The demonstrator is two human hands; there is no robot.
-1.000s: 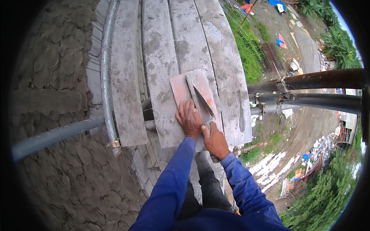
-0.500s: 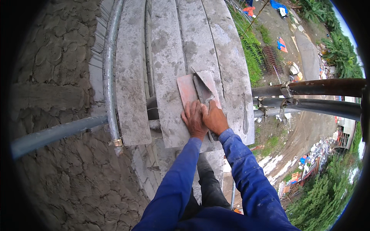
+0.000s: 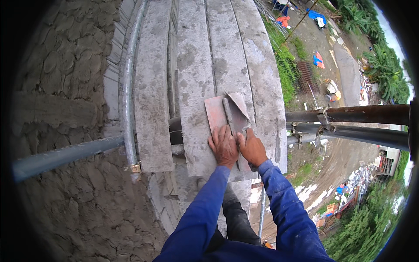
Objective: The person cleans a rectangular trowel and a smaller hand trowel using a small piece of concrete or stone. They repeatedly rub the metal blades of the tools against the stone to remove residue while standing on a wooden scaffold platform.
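Note:
A flat, pinkish plastering float (image 3: 214, 109) lies on the grey scaffold planks (image 3: 192, 65), its narrow grey handle bar (image 3: 228, 111) facing up. My left hand (image 3: 224, 147) rests on the near part of the float, fingers stretched flat over its left side and beside the bar. Closed around a trowel, my right hand (image 3: 253, 148) sits just right of the left one, the two nearly touching. The thin, mortar-smeared trowel blade (image 3: 238, 107) stands tilted over the float's right half, pointing away from me. Most of the trowel's handle is hidden under my fingers.
Rough wet-looking mortar covers the wall (image 3: 65, 78) at left. A steel scaffold pipe (image 3: 130, 87) runs beside the planks, and another pipe (image 3: 70, 150) meets the wall. Guard rails (image 3: 366, 115) stand at right, above the ground far below. Gaps (image 3: 176, 131) open between planks.
The whole view has shifted slightly. The trowel blade has slid a little toward me and to the right across the float, uncovering more of the bar. My left hand keeps its place on the float.

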